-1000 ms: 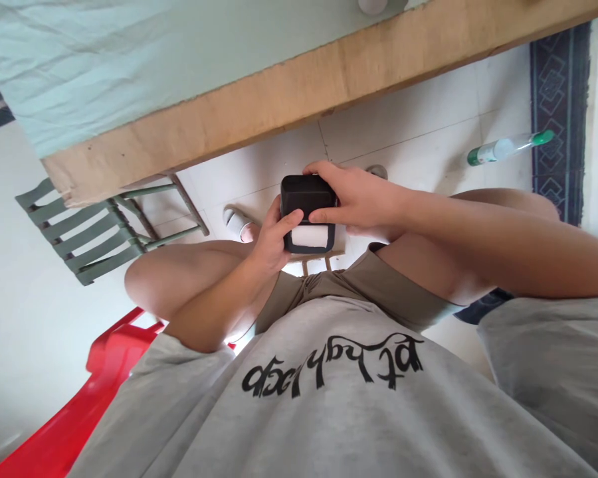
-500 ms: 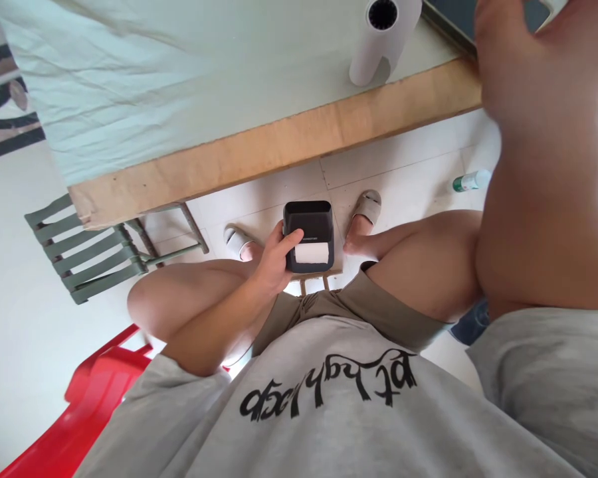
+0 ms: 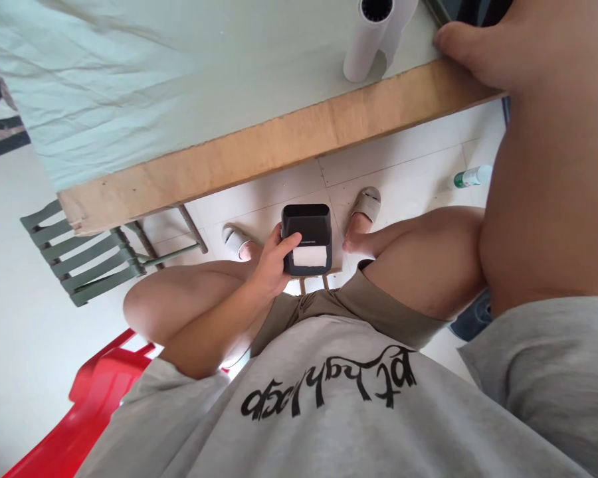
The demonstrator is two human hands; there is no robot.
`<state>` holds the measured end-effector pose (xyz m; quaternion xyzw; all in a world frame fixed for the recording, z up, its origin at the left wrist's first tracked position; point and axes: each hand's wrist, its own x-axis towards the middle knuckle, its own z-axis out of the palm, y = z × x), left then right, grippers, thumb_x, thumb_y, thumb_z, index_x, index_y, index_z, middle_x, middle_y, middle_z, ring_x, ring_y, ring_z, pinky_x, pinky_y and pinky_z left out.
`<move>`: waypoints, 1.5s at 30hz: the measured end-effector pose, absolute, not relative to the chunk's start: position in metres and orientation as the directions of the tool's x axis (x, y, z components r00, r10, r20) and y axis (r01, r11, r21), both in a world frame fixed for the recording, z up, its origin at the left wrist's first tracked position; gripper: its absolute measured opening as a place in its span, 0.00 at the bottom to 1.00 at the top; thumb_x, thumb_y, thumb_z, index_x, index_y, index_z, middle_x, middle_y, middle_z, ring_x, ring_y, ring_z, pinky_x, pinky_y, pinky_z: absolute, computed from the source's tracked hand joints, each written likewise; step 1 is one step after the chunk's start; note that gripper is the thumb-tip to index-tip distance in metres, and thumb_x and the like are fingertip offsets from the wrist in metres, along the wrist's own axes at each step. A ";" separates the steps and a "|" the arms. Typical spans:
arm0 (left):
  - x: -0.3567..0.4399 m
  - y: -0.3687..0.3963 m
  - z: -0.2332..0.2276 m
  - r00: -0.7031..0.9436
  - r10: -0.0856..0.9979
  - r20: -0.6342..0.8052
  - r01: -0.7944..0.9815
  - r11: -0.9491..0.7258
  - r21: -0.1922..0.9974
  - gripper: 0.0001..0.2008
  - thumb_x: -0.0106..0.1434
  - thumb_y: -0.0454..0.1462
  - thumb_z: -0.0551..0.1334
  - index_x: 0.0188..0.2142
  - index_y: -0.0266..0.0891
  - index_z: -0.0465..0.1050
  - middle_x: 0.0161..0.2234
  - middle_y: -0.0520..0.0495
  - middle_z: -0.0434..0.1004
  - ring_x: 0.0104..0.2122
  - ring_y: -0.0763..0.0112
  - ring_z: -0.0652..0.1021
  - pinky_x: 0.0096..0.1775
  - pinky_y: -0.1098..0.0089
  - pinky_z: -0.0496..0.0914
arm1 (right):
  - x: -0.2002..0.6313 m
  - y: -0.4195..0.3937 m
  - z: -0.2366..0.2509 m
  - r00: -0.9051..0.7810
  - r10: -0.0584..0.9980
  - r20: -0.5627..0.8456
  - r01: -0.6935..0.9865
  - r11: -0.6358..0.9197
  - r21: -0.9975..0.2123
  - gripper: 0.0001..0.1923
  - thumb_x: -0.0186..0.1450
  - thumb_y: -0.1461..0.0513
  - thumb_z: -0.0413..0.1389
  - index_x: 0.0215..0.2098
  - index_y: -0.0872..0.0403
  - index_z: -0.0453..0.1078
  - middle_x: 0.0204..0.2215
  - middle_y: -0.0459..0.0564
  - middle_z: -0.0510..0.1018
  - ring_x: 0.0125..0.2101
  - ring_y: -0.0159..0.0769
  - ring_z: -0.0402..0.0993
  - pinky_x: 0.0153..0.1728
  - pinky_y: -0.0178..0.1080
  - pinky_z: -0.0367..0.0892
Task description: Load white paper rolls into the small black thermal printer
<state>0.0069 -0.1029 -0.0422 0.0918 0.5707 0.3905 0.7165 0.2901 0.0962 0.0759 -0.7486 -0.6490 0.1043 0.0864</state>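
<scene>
My left hand [image 3: 274, 259] is wrapped around a small black label printer [image 3: 306, 222], its thumb lying across the front. A white strip of paper [image 3: 309, 256] shows in the lower part of the printer, which I hold between my knees. My right hand [image 3: 498, 50] is at the upper right, over the table's edge, with its thumb stretched out along the rim of a dark tray [image 3: 436, 16]. Its other fingers are hidden or beyond the frame. A white paper roll [image 3: 361, 50] with a dark core stands on the table, its loose end partly unwound.
The table [image 3: 229, 159] has a wooden edge and a pale green, wrinkled cover. Below its left corner stands a folding stool [image 3: 90, 255] with green straps. A red plastic chair [image 3: 104, 378] is at lower left. A bottle [image 3: 472, 176] lies on the tiled floor.
My right hand has come down and left to the tray's rim and table edge; a white thing beside it is out of sight. My left hand keeps holding the printer, almost unmoved.
</scene>
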 end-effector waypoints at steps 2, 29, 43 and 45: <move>0.008 -0.102 -0.041 0.038 0.665 -0.746 -0.457 0.675 0.579 0.39 0.39 0.52 0.84 0.44 0.40 0.72 0.32 0.51 0.81 0.28 0.67 0.81 0.29 0.67 0.76 | 0.290 0.095 0.075 0.104 0.994 -0.038 0.954 -0.111 -0.280 0.42 0.68 0.55 0.56 0.75 0.66 0.62 0.71 0.61 0.70 0.71 0.63 0.66 0.67 0.55 0.61; 0.011 -0.100 -0.047 0.065 0.674 -0.736 -0.441 0.681 0.584 0.37 0.42 0.52 0.83 0.46 0.42 0.72 0.35 0.49 0.82 0.31 0.65 0.82 0.31 0.64 0.79 | 0.319 0.069 0.053 -0.139 0.985 0.106 0.903 0.170 -0.395 0.44 0.59 0.63 0.66 0.71 0.72 0.64 0.67 0.68 0.72 0.68 0.61 0.71 0.67 0.56 0.70; 0.011 -0.100 -0.048 0.063 0.668 -0.742 -0.435 0.687 0.582 0.38 0.42 0.52 0.84 0.46 0.42 0.72 0.36 0.49 0.82 0.32 0.63 0.83 0.32 0.63 0.80 | 0.314 0.065 0.056 -0.127 0.988 0.087 0.893 0.152 -0.424 0.42 0.62 0.63 0.64 0.71 0.75 0.63 0.67 0.69 0.72 0.67 0.54 0.72 0.67 0.49 0.69; 0.012 -0.100 -0.048 0.060 0.672 -0.738 -0.436 0.683 0.586 0.37 0.42 0.52 0.84 0.46 0.42 0.73 0.36 0.49 0.82 0.32 0.64 0.83 0.33 0.64 0.80 | 0.316 0.066 0.054 -0.119 0.987 0.109 0.880 0.156 -0.449 0.40 0.64 0.63 0.61 0.70 0.74 0.64 0.65 0.69 0.74 0.65 0.54 0.74 0.64 0.49 0.70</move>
